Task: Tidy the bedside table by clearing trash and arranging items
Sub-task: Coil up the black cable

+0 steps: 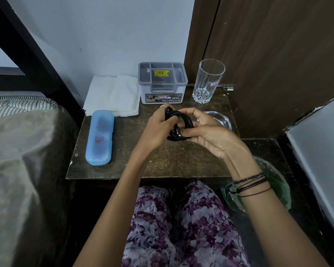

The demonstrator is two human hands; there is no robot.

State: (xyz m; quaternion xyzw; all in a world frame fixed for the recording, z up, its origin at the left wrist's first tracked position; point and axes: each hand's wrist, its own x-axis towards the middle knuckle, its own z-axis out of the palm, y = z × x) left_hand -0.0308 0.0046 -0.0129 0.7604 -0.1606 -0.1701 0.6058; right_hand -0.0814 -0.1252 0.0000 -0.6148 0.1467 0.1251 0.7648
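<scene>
Both of your hands close around one black cable (178, 123), wound into a tight coil and held just above the bedside table (162, 162): your left hand (158, 122) grips its left side, your right hand (206, 132) pinches the plug end. Near the left edge lies one blue case (100, 137). Behind your right hand sits one glass ashtray (220, 118). Farther back stand one stack of white tissues (113, 95), one grey organizer box (162, 82) and one empty glass (208, 80).

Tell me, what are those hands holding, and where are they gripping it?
A coiled black cable: left hand grips the coil's left side, right hand pinches its right side near the plug.
</scene>
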